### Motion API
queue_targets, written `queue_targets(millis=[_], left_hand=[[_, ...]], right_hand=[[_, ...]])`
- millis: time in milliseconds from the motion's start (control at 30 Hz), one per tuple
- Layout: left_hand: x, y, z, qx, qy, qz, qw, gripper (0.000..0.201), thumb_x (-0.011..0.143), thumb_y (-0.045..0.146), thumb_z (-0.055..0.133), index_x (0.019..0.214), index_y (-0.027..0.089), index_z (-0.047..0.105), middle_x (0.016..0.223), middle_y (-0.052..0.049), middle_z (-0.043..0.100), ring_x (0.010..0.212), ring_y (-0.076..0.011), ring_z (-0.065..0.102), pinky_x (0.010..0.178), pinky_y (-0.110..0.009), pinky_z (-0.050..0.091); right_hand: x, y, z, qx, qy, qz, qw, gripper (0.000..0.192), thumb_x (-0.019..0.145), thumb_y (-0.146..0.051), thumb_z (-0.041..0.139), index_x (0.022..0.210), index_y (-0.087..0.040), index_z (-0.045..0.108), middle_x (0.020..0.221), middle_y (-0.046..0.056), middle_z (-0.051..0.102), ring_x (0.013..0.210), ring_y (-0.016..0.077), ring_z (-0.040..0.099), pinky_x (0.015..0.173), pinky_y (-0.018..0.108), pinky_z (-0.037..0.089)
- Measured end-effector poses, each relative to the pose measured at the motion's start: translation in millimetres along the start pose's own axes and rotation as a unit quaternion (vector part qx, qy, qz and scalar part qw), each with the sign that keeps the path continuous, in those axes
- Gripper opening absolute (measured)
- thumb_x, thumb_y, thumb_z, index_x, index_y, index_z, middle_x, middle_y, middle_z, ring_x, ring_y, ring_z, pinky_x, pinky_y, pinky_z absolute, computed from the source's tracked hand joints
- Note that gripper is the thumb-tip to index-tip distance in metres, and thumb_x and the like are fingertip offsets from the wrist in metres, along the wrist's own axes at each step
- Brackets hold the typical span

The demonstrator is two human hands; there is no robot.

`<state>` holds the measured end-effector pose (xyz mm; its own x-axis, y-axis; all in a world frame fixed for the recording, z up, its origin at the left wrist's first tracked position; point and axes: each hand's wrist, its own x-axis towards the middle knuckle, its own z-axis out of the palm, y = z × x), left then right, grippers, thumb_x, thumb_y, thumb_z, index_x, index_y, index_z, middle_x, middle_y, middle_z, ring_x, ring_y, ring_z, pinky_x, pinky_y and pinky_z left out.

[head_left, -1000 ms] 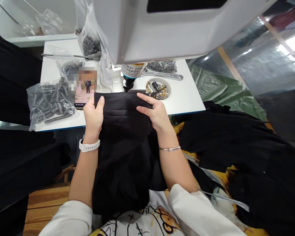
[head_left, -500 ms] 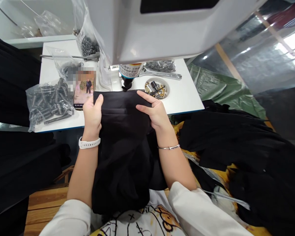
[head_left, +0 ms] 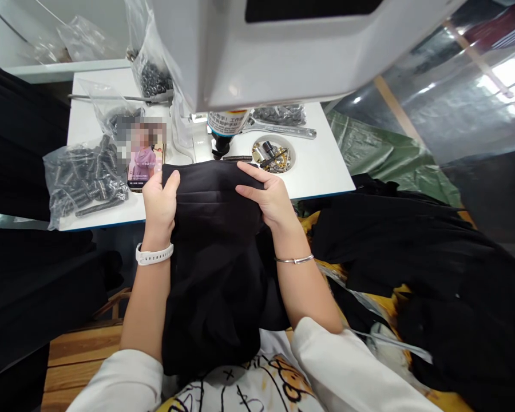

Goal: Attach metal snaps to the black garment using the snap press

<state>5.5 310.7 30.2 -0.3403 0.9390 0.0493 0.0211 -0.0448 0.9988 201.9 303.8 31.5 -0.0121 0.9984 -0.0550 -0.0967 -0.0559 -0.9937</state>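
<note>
A black garment hangs stretched between my hands, its folded top edge lying just in front of the machine's black press head. My left hand pinches its left corner, thumb on top, next to a lit phone. On the right, my right hand holds the other corner; index finger and thumb lie apart on the cloth, and the remaining fingers are hidden beneath it. The garment's lower part drapes over my lap. A dark ribbed strip of small parts lies just behind the top edge.
The white machine body overhangs the white table. On the table are a wrench, a round recess of small metal parts and bags of black parts. Black cloth is heaped at right.
Both hands have drawn the garment's top edge slightly toward me, away from the press head, uncovering more of the dark ribbed strip. The phone's picture has changed.
</note>
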Motion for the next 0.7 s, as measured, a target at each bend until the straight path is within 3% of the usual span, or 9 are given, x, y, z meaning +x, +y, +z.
queue_targets(millis=[700], left_hand=[[-1.8,2.9,1.6,-0.012,-0.003,0.006,1.000,0.019,0.070,0.025,0.059,0.061,0.015,0.047,0.062,0.003,0.045,0.059,-0.0071,0.040,0.057,-0.018,0.039]], right_hand=[[-1.3,1.6,-0.4,0.007,-0.004,-0.007,1.000,0.046,0.058,-0.020,0.076,0.102,-0.025,0.065,0.113,-0.004,0.061,0.116,0.0196,0.050,0.109,0.036,0.031]])
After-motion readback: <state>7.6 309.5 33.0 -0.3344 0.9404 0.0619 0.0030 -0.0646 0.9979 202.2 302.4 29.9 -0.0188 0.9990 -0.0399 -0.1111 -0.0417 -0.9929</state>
